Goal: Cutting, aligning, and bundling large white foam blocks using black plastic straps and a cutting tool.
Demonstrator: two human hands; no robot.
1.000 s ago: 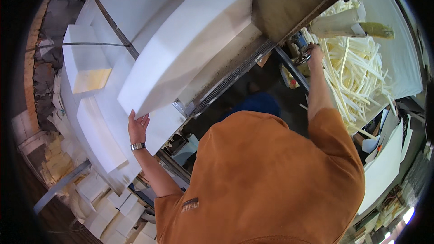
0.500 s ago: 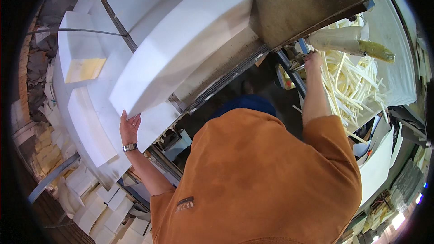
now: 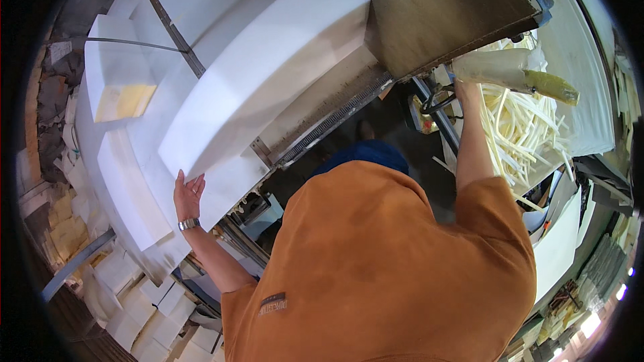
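A long, curved white foam block lies on the white work table, its right end beside a brown metal plate. At the block's near left corner is my left hand, a metal watch on its wrist. Its fingers are spread, and the fingertips touch or nearly touch the foam's lower edge. My right hand reaches up to the machine's side, beneath a wrapped, yellow-tipped roll. Its fingers are mostly hidden there, so what it grips does not show. A black loop, perhaps a cable, hangs beside it.
Two more foam pieces, a block and a long strip, lie on the table's left. A toothed metal rail runs along the table's near edge. Thin foam offcuts heap up at the right. Foam scraps are stacked lower left.
The curved block has shifted slightly toward me and to the left, my left hand staying at its corner. My right hand has moved slightly, and more of the black loop shows.
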